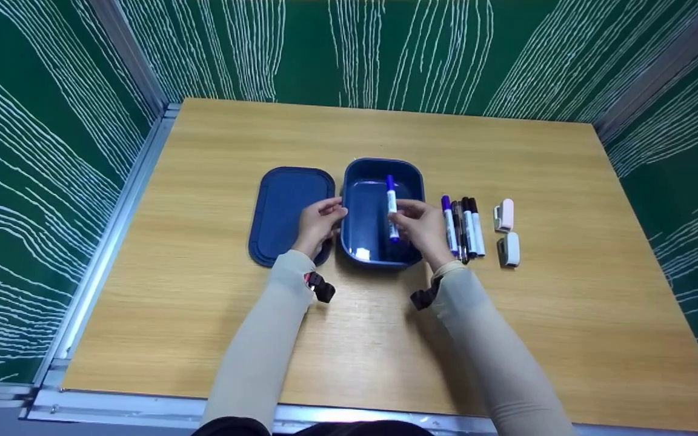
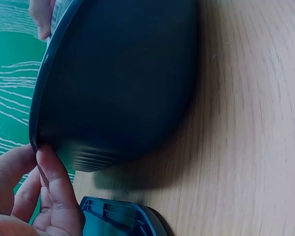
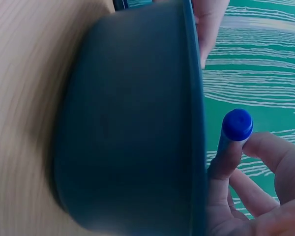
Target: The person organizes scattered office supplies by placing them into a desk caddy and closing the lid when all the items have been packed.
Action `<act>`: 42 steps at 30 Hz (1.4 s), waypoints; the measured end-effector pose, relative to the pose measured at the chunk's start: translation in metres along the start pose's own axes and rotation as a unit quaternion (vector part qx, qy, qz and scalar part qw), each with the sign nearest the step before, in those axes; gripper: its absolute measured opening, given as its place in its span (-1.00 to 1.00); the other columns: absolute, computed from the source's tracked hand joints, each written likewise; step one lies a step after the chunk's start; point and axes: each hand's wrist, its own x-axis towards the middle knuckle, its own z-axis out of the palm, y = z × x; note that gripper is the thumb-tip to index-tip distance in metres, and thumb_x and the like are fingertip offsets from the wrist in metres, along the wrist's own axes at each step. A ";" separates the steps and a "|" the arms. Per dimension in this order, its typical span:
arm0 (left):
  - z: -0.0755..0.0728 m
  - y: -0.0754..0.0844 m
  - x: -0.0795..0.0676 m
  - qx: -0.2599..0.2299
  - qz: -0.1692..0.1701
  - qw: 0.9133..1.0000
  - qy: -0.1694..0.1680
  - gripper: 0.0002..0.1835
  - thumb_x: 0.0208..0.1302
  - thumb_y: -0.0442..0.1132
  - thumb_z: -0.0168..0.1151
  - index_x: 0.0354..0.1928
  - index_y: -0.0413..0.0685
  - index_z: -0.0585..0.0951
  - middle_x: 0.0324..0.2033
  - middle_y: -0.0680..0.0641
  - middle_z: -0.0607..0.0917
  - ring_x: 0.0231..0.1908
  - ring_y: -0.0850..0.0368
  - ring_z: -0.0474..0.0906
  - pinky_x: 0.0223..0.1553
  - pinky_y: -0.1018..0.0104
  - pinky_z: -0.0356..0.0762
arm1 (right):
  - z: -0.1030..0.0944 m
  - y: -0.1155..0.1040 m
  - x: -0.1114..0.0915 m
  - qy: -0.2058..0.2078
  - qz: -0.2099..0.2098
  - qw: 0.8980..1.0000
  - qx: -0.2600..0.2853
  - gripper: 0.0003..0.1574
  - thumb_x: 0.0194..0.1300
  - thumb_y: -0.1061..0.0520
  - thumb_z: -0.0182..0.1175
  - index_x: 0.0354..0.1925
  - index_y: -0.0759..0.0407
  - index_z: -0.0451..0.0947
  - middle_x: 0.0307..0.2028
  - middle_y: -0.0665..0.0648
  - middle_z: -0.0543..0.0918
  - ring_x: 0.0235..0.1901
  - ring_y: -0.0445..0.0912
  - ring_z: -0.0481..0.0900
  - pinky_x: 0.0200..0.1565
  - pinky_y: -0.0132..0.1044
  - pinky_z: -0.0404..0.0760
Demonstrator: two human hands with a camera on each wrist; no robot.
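A dark blue rectangular box (image 1: 364,212) stands uncovered on the table. At its left side my left hand (image 1: 319,223) pinches the rim between thumb and fingers, seen close in the left wrist view beside the box wall (image 2: 123,78). Over the right part of the box, my right hand (image 1: 420,227) holds a white marker (image 1: 392,206) with a purple-blue cap, gripped between thumb and fingers. The marker's blue end (image 3: 237,125) points at the right wrist camera, above the rim. Left of the box lies its flat dark blue lid (image 1: 288,212), partly behind my left hand.
Several pens and markers (image 1: 467,227) lie side by side just right of my right hand. Farther right are a pink clip-like object (image 1: 505,215) and a white one (image 1: 509,249). Green walls (image 1: 312,54) with white lines surround the wooden table (image 1: 349,357) at the back and sides.
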 end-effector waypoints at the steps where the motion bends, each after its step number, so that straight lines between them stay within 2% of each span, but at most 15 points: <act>1: 0.000 0.000 0.000 -0.002 0.000 1.000 0.000 -0.61 0.27 -0.34 0.33 0.16 -0.10 0.63 -0.14 -0.02 0.65 -0.30 0.29 0.55 -0.45 0.51 0.62 | 0.002 0.000 0.000 0.000 0.001 1.000 -0.005 -0.56 0.24 0.24 0.33 0.10 0.28 0.60 -0.37 0.00 0.63 -0.56 -0.26 0.53 -0.52 -0.49 0.59; 7: -0.001 0.000 0.001 -0.005 -0.004 1.000 -0.005 -0.60 0.27 -0.34 0.32 0.16 -0.11 0.63 -0.14 -0.03 0.66 -0.35 0.29 0.55 -0.50 0.53 0.59 | 0.018 -0.003 0.000 -0.007 0.006 1.000 0.001 -0.56 0.21 0.24 0.35 0.08 0.28 0.62 -0.37 0.03 0.64 -0.54 -0.25 0.57 -0.47 -0.45 0.64; 13: 0.000 0.000 0.002 -0.017 -0.008 1.000 -0.012 -0.61 0.28 -0.35 0.31 0.16 -0.14 0.62 -0.18 -0.02 0.65 -0.34 0.24 0.57 -0.48 0.51 0.61 | 0.027 -0.005 0.002 -0.023 0.017 0.999 -0.019 -0.56 0.24 0.18 0.34 0.10 0.20 0.62 -0.27 0.10 0.65 -0.47 -0.20 0.60 -0.42 -0.40 0.68; 22: 0.000 -0.001 0.002 -0.020 -0.005 1.000 -0.011 -0.60 0.28 -0.35 0.31 0.17 -0.15 0.61 -0.12 -0.07 0.68 -0.23 0.11 0.63 -0.38 0.43 0.68 | 0.040 -0.001 0.003 -0.021 0.016 1.000 0.011 -0.58 0.22 0.23 0.35 0.06 0.29 0.62 -0.32 0.12 0.66 -0.52 -0.22 0.59 -0.49 -0.40 0.67; 27: 0.000 -0.002 0.003 -0.024 -0.006 1.000 -0.010 -0.60 0.29 -0.35 0.31 0.17 -0.15 0.61 -0.14 -0.06 0.66 -0.30 0.19 0.60 -0.43 0.48 0.65 | 0.045 0.001 0.003 -0.027 0.022 0.999 -0.003 -0.60 0.23 0.22 0.34 0.05 0.27 0.62 -0.29 0.16 0.68 -0.52 -0.19 0.59 -0.48 -0.39 0.67; 32: 0.000 -0.002 0.003 -0.028 -0.007 1.000 -0.010 -0.60 0.28 -0.35 0.31 0.17 -0.14 0.61 -0.15 -0.03 0.64 -0.32 0.26 0.58 -0.39 0.45 0.67 | 0.050 0.004 0.005 -0.028 0.031 0.999 -0.013 -0.62 0.23 0.22 0.34 0.03 0.26 0.63 -0.29 0.16 0.68 -0.53 -0.18 0.59 -0.48 -0.37 0.67; 42: 0.000 -0.003 0.003 -0.030 -0.006 1.000 -0.009 -0.61 0.29 -0.35 0.31 0.16 -0.14 0.62 -0.17 -0.03 0.64 -0.35 0.26 0.58 -0.42 0.47 0.65 | 0.059 0.010 0.008 -0.049 0.070 0.996 -0.017 -0.58 0.23 0.22 0.34 0.06 0.28 0.60 -0.30 0.13 0.68 -0.57 -0.21 0.60 -0.51 -0.39 0.67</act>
